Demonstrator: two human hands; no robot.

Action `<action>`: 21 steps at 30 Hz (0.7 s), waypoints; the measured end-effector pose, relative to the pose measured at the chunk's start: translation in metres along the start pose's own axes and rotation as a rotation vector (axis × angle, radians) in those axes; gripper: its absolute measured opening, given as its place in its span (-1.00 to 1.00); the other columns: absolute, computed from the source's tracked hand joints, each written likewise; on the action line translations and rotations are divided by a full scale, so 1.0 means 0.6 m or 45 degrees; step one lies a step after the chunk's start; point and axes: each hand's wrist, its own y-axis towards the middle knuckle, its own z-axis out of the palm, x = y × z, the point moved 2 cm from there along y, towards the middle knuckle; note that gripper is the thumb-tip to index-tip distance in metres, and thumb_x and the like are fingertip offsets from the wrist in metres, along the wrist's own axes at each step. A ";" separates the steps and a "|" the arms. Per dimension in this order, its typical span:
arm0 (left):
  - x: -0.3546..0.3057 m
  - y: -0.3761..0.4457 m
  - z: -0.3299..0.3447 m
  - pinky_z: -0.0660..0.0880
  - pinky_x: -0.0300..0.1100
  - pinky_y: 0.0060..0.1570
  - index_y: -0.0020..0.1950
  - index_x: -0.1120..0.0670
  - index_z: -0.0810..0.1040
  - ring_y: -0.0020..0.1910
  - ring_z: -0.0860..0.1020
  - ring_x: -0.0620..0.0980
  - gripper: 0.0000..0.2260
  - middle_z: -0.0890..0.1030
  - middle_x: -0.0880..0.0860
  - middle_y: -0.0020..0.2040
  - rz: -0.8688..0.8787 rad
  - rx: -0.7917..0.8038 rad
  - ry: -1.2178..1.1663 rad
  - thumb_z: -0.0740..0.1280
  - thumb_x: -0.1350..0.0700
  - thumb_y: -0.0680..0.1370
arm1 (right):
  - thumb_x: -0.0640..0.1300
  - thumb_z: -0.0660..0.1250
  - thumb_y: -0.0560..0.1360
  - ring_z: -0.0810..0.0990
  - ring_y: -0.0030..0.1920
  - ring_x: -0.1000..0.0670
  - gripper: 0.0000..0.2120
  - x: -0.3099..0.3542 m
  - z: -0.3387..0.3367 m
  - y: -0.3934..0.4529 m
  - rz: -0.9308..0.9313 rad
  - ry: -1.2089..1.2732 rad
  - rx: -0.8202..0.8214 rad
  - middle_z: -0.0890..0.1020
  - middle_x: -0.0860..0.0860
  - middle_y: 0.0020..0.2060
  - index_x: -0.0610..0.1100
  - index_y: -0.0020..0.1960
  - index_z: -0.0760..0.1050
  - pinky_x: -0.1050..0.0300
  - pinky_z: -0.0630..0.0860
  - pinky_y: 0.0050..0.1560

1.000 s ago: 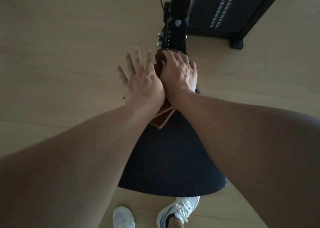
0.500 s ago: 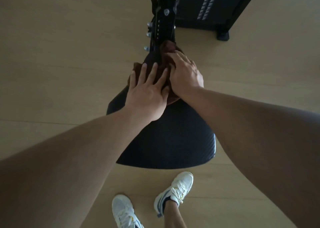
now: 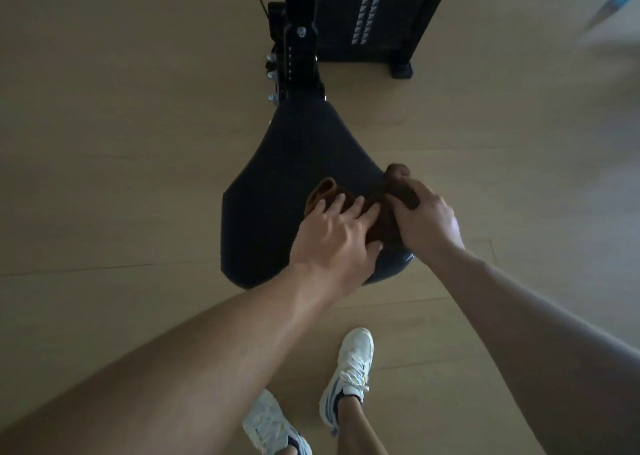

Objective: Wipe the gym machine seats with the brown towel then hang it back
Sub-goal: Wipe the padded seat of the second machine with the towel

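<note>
Two bare hands work a brown towel (image 3: 372,208) across the black padded seat (image 3: 298,163) of a gym machine, seen from above by a camera on the person's head. The towel lies bunched on the near right part of the seat, close to its right edge. The left hand (image 3: 332,236) lies flat on top of the cloth, its fingers (image 3: 341,201) straight and slightly spread, pressing the towel down onto the padding. A fold of towel pokes out just beyond those fingertips on the far side. The right hand (image 3: 427,222) is beside it, touching it, with fingers curled round a gathered wad of the towel; a small end of cloth sticks up past the knuckles on the far side.

This looks like the wiping step, with the cloth on the wide near end of the seat. The narrow far end, by the black post (image 3: 299,59) with its row of holes, lies bare of the towel. Whether this seat is finished cannot be told. The next move likely calls for keeping the left palm pressed flat while both hands sweep the cloth over any part not yet covered, then gathering it up for another seat or for hanging.

Around the seat is pale wooden floor (image 3: 121,177). A dark machine base (image 3: 374,14) stands at the far side. White trainers (image 3: 349,371) show at the near edge.
</note>
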 end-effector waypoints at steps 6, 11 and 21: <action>-0.043 -0.089 0.050 0.12 0.00 0.54 0.54 -0.06 0.31 0.55 0.25 0.08 -0.53 0.37 0.02 0.53 0.025 -0.145 -0.156 0.20 0.05 0.61 | 0.10 0.30 0.57 0.57 -0.02 -0.04 -0.67 -0.051 0.030 -0.137 0.296 0.356 -0.313 0.66 0.04 -0.03 0.25 0.33 0.47 0.07 0.47 0.09; 0.004 -0.231 0.120 0.25 0.11 0.43 0.46 0.00 0.44 0.52 0.32 0.07 -0.52 0.40 0.01 0.50 -0.005 -0.358 -0.245 0.19 0.10 0.52 | -0.22 0.35 0.55 0.44 0.44 0.04 -0.58 -0.052 0.110 -0.251 -0.249 0.083 -0.388 0.49 0.26 0.38 0.22 0.28 0.56 0.22 0.52 0.10; 0.129 -0.330 0.159 0.24 -0.19 0.43 0.58 -0.25 -0.06 0.53 0.25 -0.11 -0.40 0.11 -0.21 0.59 -1.061 -0.262 -0.933 0.16 -0.17 0.61 | -0.27 0.37 0.55 0.27 0.54 -0.13 -0.72 0.052 0.220 -0.220 -1.190 -0.115 -0.087 0.51 0.03 0.40 -0.09 0.22 0.66 -0.13 0.16 0.55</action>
